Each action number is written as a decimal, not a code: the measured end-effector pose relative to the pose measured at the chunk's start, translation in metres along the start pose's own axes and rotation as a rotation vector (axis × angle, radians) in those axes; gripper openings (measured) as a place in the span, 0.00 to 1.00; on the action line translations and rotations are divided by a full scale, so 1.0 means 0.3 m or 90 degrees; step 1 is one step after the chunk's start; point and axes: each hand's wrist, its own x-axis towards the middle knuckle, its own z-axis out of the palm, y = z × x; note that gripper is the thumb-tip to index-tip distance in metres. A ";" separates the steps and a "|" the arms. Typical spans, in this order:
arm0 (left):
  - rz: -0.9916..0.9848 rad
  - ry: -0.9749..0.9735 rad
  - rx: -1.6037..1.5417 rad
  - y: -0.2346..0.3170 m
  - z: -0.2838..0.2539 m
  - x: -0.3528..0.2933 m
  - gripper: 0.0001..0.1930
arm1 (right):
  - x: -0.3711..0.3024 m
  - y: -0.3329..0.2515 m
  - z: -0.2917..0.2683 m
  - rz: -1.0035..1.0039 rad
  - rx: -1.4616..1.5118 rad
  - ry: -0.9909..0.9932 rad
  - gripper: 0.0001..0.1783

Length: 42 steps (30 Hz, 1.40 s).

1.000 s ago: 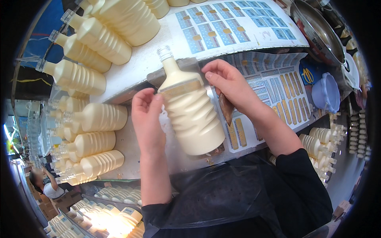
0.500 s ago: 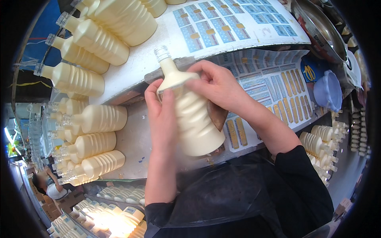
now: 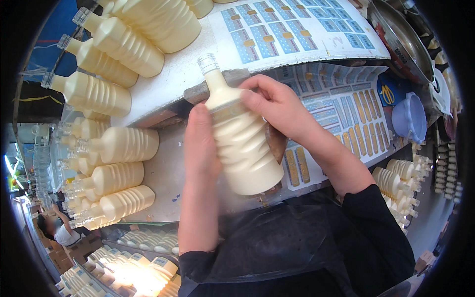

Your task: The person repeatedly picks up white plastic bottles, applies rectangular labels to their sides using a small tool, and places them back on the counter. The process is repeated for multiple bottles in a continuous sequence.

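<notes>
A cream-coloured ribbed bottle (image 3: 247, 153) with a clear threaded neck leans between my hands above the bench. Around its shoulder runs a thin greyish strip (image 3: 228, 107), probably a label. My left hand (image 3: 200, 141) is pressed along the bottle's left side, thumb up near the shoulder. On the other side, my right hand (image 3: 277, 106) grips the shoulder, its thumb against the strip's right end and its fingers curled behind. Under the bottle's right side shows a brown block-like thing (image 3: 275, 143), partly hidden.
Cream bottles (image 3: 123, 180) crowd the left side. A raised white board (image 3: 217, 37) carries blue label sheets; a sheet of gold and blue labels (image 3: 341, 111) lies below. To the right are yellow-handled scissors (image 3: 387, 94), a purple bucket (image 3: 409, 118) and a metal basin (image 3: 403, 37). A person (image 3: 62, 230) is far left.
My left thumb has moved off the front of the bottle's shoulder to its left side, uncovering the strip. The bottle and right hand have shifted only slightly.
</notes>
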 end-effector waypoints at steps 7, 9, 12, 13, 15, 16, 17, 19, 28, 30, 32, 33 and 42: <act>0.062 -0.023 0.084 -0.013 -0.008 -0.004 0.25 | -0.005 -0.013 0.009 -0.014 -0.125 0.039 0.23; 0.038 -0.011 0.088 -0.008 -0.004 0.002 0.25 | -0.002 0.003 0.011 -0.019 -0.103 0.043 0.23; 0.025 -0.001 0.085 -0.001 0.004 -0.001 0.25 | -0.005 -0.011 0.007 -0.006 -0.116 0.031 0.21; 0.024 0.001 0.084 0.002 0.006 -0.004 0.24 | -0.007 -0.018 0.005 0.002 -0.127 0.024 0.20; 0.095 0.024 0.163 -0.002 -0.001 -0.013 0.24 | 0.007 0.005 -0.005 -0.034 -0.047 -0.004 0.19; 0.129 0.033 0.203 -0.001 0.004 -0.016 0.24 | 0.012 0.014 -0.012 -0.050 -0.007 -0.016 0.19; 0.159 0.061 0.215 0.001 0.020 -0.028 0.23 | 0.008 0.009 -0.024 -0.038 -0.018 -0.028 0.19; 0.221 0.118 0.240 0.020 0.074 -0.063 0.20 | -0.006 -0.023 -0.042 -0.012 -0.039 -0.053 0.19; 0.197 0.028 0.251 0.005 0.054 -0.046 0.19 | -0.029 -0.034 -0.024 -0.027 -0.049 -0.073 0.21; 0.186 0.034 0.248 0.004 0.055 -0.043 0.17 | -0.032 -0.041 -0.021 -0.017 -0.040 -0.070 0.22; 0.182 0.042 0.257 0.001 0.055 -0.039 0.16 | -0.033 -0.043 -0.017 -0.012 -0.035 -0.066 0.22; 0.184 0.047 0.269 -0.004 0.054 -0.036 0.16 | -0.033 -0.042 -0.016 -0.012 -0.034 -0.063 0.22; 0.176 0.050 0.259 -0.006 0.048 -0.039 0.22 | -0.033 -0.042 -0.016 0.000 -0.018 -0.068 0.22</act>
